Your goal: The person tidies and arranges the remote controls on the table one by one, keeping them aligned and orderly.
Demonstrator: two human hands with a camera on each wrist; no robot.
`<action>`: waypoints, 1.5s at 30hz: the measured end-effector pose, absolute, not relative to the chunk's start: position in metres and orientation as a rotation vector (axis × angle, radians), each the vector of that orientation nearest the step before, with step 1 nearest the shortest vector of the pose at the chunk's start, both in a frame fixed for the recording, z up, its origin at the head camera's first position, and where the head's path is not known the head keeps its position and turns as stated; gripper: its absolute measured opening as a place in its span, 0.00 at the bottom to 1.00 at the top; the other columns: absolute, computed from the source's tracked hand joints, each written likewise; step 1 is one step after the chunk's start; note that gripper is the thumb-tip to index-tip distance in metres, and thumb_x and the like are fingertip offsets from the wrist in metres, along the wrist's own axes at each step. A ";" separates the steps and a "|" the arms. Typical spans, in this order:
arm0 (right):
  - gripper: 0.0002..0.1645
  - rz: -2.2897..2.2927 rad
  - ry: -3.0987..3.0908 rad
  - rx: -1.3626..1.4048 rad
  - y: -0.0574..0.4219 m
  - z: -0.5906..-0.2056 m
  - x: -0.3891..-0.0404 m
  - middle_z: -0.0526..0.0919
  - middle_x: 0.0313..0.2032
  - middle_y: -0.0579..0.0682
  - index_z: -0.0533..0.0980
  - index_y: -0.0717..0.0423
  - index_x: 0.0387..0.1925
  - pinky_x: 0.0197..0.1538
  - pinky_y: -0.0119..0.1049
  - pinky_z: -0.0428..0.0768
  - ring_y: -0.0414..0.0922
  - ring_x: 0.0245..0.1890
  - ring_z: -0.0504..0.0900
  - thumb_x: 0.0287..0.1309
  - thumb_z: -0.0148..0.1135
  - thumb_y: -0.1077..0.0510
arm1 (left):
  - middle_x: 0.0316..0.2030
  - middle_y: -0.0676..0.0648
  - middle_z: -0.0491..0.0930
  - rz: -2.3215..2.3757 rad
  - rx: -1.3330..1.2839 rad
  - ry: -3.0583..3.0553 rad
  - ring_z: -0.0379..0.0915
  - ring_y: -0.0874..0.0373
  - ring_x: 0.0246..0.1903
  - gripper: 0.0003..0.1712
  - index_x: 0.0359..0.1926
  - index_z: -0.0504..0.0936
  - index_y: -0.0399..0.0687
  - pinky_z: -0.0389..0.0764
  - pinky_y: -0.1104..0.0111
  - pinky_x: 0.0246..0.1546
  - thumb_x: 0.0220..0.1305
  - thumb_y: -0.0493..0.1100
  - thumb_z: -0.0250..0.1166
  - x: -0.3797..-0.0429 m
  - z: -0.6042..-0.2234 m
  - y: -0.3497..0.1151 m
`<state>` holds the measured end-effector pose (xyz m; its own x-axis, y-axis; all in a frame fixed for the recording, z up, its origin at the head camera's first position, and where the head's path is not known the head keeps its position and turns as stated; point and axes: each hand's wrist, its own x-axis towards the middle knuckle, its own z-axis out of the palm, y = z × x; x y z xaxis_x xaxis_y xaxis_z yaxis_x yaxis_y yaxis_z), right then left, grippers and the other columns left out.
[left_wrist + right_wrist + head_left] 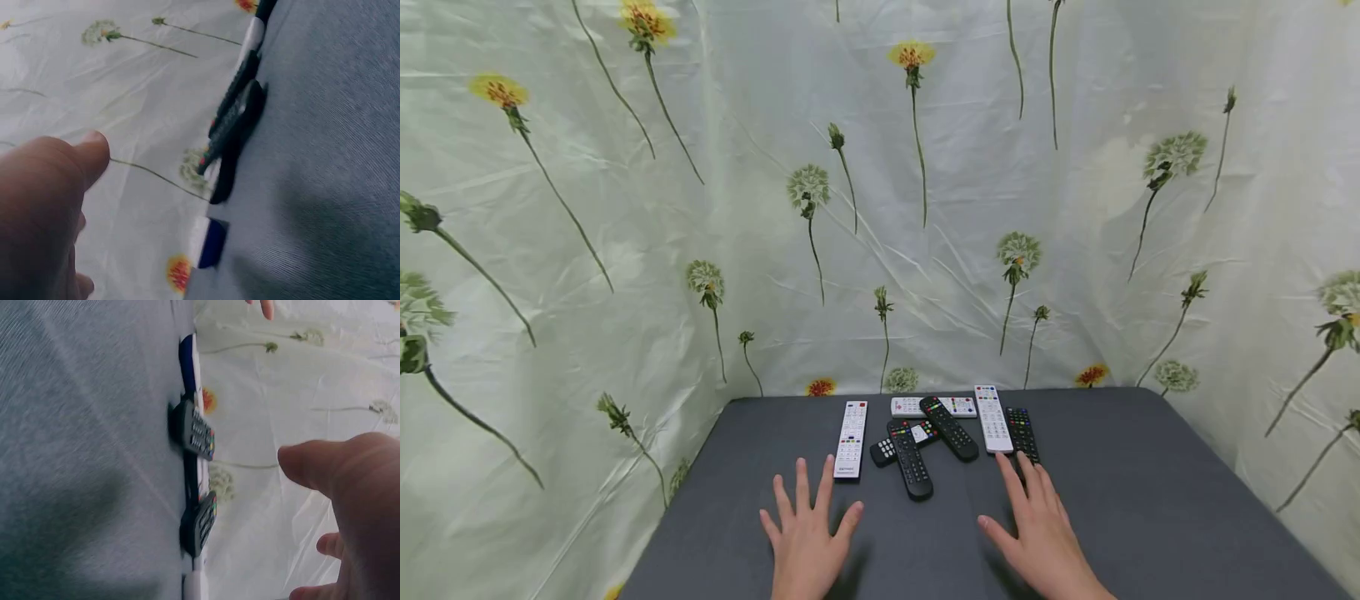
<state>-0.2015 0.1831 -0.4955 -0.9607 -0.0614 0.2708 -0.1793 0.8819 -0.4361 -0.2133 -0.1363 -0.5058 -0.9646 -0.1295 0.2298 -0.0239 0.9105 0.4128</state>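
Both hands hover over the table with fingers spread, holding nothing. My left hand [808,542] is nearest a white remote control [850,442] lying lengthwise. My right hand [1043,537] is nearest another white remote [992,421] and a black remote [1021,433] beside it; its fingertips overlap their near ends in the head view. Between them, a black remote [911,462] lies across another black one [883,452]. A further black remote [951,429] rests over a sideways white remote [906,407]. The wrist views show each thumb apart from the remotes.
The dark grey table [722,517] has rounded far corners. Behind it and at both sides hangs a pale curtain [940,275] printed with dandelions. Shadows of the hands fall on the tabletop.
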 end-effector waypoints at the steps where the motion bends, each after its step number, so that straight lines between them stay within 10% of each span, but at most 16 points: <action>1: 0.55 0.711 -2.800 0.193 0.183 -0.493 -0.202 0.50 0.75 0.64 0.52 0.46 0.79 0.58 0.75 0.62 0.70 0.72 0.50 0.60 0.68 0.38 | 0.78 0.36 0.43 -0.607 0.114 -2.817 0.29 0.26 0.73 0.53 0.79 0.54 0.66 0.37 0.22 0.58 0.60 0.83 0.45 -0.213 -0.504 -0.135; 16: 0.51 1.022 -2.658 0.472 0.143 -0.446 -0.242 0.56 0.75 0.57 0.47 0.43 0.80 0.60 0.64 0.69 0.59 0.71 0.62 0.66 0.65 0.46 | 0.74 0.30 0.54 -0.724 -0.011 -2.676 0.43 0.27 0.72 0.46 0.79 0.55 0.53 0.47 0.25 0.60 0.66 0.55 0.66 -0.218 -0.460 -0.146; 37: 0.33 1.735 -2.705 0.425 0.048 -0.446 -0.329 0.75 0.61 0.61 0.67 0.52 0.72 0.44 0.45 0.83 0.58 0.51 0.81 0.68 0.60 0.52 | 0.69 0.31 0.65 -1.292 0.040 -2.645 0.60 0.34 0.68 0.33 0.74 0.64 0.41 0.64 0.39 0.63 0.71 0.45 0.58 -0.314 -0.473 -0.175; 45: 0.36 1.944 -2.725 0.309 0.014 -0.465 -0.348 0.79 0.55 0.58 0.63 0.55 0.74 0.43 0.52 0.84 0.60 0.47 0.82 0.67 0.59 0.55 | 0.68 0.30 0.66 -1.626 0.165 -2.655 0.64 0.36 0.65 0.31 0.73 0.64 0.40 0.73 0.44 0.56 0.73 0.42 0.55 -0.348 -0.488 -0.179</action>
